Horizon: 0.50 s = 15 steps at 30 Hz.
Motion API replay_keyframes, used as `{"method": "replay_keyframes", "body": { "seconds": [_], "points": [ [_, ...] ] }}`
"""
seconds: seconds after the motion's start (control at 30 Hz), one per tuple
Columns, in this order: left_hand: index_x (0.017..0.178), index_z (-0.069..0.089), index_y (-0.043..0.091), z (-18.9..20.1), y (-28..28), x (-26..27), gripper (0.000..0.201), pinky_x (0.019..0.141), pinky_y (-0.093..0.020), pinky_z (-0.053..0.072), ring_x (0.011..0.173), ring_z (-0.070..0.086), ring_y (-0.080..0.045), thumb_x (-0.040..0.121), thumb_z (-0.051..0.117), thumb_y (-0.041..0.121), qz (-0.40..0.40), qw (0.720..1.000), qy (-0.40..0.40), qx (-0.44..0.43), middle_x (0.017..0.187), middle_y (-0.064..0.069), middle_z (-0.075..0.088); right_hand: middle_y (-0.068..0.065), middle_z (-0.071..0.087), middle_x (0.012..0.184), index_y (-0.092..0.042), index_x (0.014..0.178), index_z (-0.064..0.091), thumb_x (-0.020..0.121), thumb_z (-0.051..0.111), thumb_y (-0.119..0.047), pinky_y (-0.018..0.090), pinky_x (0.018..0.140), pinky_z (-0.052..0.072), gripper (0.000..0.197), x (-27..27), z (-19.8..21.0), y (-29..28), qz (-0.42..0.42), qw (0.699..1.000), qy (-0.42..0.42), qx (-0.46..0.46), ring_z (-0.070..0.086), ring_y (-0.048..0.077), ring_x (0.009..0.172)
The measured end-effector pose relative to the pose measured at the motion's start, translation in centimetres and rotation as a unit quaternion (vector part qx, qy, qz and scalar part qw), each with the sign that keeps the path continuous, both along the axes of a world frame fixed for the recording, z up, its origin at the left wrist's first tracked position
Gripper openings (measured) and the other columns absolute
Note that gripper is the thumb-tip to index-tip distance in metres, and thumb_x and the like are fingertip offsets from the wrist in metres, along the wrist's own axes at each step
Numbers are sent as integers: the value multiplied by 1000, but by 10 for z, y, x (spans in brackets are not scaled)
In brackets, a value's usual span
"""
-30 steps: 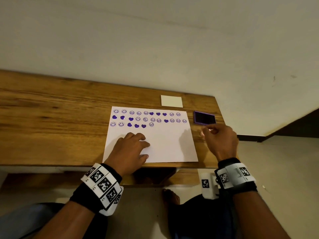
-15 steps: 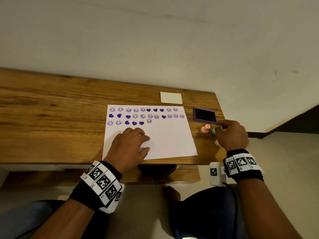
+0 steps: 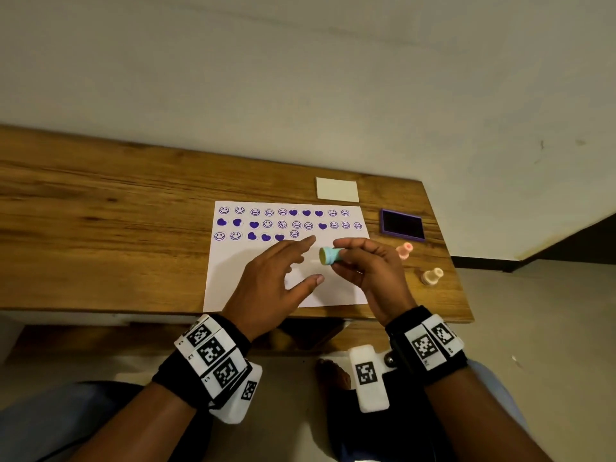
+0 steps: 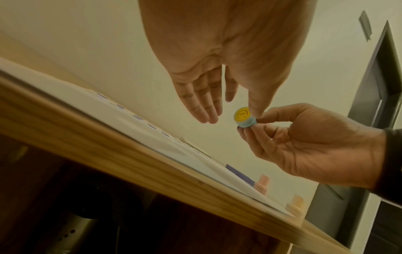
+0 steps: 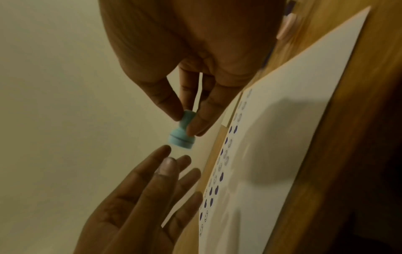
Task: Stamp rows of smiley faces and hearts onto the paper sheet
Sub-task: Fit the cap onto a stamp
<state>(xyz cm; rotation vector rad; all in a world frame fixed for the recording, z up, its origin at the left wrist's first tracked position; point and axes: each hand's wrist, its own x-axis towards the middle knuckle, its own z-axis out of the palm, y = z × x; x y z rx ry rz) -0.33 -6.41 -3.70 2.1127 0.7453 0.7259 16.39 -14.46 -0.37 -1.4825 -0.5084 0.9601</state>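
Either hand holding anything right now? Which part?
Right hand pinches the blue stamp by its narrow handle end, face toward the left hand, which holds nothing.

Left wrist: you are wearing a black fabric wristband (image 3: 173,378) carrying a row of white square-coded marker tiles (image 3: 213,353).
Right wrist: you are wearing a matching black fabric band (image 3: 440,368) with white coded marker tiles (image 3: 433,341).
Right wrist mount: a white rounded plastic block (image 3: 368,378) bearing one black code is sticking out from your band.
Legs: you are wearing blue trousers (image 3: 40,418).
Hands: you are wearing no gloves.
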Motion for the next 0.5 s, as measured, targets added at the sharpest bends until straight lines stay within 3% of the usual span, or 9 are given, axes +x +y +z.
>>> {"method": "replay_keyframes", "body": {
  "seconds": [0.23, 0.37, 0.5],
  "points": [
    [131, 57, 25, 1, -1, 3, 52, 81, -12, 51, 99, 62, -5, 83, 71, 38, 1, 1000, -25, 0, 118, 7, 65, 15, 74, 100, 2, 98, 73, 91, 58, 6, 32, 78, 60, 17, -3, -3, -1, 24, 999, 32, 15, 72, 24, 91],
    [124, 63, 21, -1, -3, 4, 42, 82, -19, 56, 94, 64, -7, 84, 71, 31, 2, 999, -39, 2, 110, 6, 68, 16, 73, 98, 3, 101, 72, 91, 58, 6, 27, 72, 59, 17, -2, -7, -2, 55, 998, 32, 13, 71, 22, 86],
    [118, 67, 19, -1, -2, 4, 35, 81, -12, 53, 91, 65, -5, 84, 72, 24, -6, 998, -61, -11, 103, 6, 71, 18, 73, 104, 3, 108, 72, 91, 62, 3, 27, 73, 58, 20, 0, -10, -3, 91, 995, 32, 3, 71, 24, 91]
  ]
}}
